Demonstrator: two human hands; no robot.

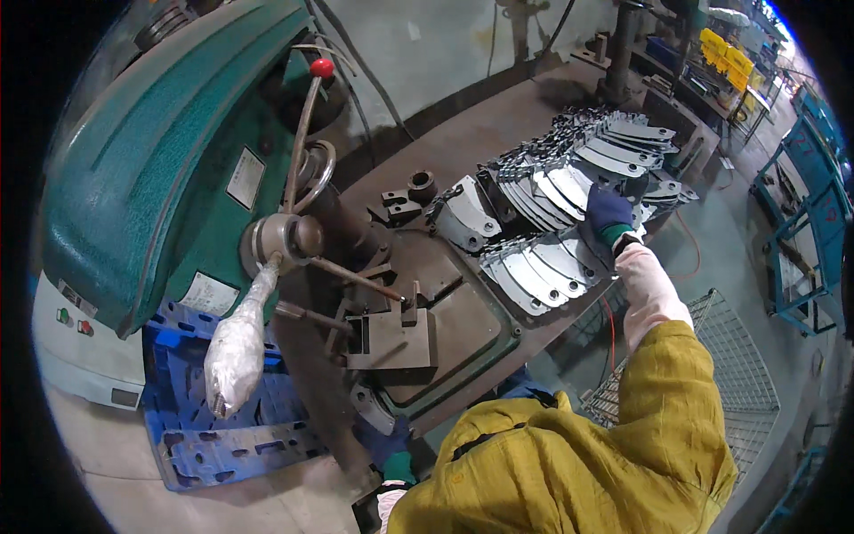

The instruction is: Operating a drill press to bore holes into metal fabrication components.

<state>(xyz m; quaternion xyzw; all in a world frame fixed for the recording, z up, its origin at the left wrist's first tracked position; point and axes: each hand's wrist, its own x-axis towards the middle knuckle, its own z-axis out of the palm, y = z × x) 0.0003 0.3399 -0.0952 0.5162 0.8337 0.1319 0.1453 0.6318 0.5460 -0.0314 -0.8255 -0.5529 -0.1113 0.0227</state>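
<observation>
As our left hand (384, 441) pinches one curved plate (369, 407) nearside of the fixture (396, 331), our right hand (608, 210), grip hidden, touches the plate rows (513, 278) to its right; likely selecting, we need one separated.

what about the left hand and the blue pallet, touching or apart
Apart: the head view shows a clear gap between the gloved left hand and the blue pallet.
</observation>
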